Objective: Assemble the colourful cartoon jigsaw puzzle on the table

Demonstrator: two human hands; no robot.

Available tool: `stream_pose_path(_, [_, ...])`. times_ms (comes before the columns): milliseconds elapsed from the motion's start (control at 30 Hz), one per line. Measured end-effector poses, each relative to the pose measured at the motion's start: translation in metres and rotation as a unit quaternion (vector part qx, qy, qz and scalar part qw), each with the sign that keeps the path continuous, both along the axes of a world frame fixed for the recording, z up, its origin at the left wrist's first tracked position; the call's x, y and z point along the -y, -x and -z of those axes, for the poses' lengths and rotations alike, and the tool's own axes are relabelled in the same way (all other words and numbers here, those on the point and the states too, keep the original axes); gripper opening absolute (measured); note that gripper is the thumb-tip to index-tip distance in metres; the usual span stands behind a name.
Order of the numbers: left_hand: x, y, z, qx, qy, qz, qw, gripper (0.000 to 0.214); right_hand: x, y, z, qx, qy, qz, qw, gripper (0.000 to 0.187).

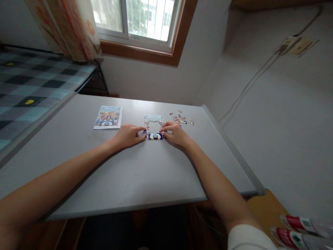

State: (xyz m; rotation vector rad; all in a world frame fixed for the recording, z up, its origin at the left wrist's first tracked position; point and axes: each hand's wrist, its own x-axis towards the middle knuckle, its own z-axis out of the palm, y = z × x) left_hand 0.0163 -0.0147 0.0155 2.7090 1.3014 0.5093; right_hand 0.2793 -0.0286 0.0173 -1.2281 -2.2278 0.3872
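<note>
A partly joined jigsaw puzzle lies flat on the table, its frame surrounding a bare gap in the middle. Its bottom edge shows a dark blue cartoon face, its top pale blue lettering. My left hand grips the puzzle's left edge, thumb and forefinger curled against it. On the opposite side, my right hand has its fingertips pinched at the inner right border, apparently on a small puzzle piece mostly hidden by the fingers. Several loose puzzle pieces lie scattered beyond my right hand.
A printed picture sheet rests left of the puzzle on the grey-white table. A bed with a checked cover adjoins the left side; a wall bounds the right. Two bottles with red labels are at lower right.
</note>
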Motion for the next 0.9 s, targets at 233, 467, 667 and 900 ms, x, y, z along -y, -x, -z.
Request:
stream_pose_path(233, [0.000, 0.001, 0.001, 0.005, 0.000, 0.005, 1.000, 0.040, 0.003, 0.004, -0.002, 0.085, -0.017, -0.014, 0.996, 0.027])
stream_pose_path(467, [0.000, 0.000, 0.000, 0.008, 0.001, 0.004, 1.000, 0.039, 0.004, 0.002, -0.002, 0.112, -0.039, -0.020, 0.993, 0.028])
stream_pose_path(667, [0.000, 0.000, 0.000, 0.008, 0.004, 0.006, 1.000, 0.039, 0.003, 0.005, 0.000, 0.125, -0.044, -0.017, 0.991, 0.032])
stream_pose_path(900, [-0.001, 0.000, 0.001, 0.010, 0.004, 0.005, 1.000, 0.040, 0.008, 0.012, -0.005, 0.160, -0.044, -0.027, 0.986, 0.030])
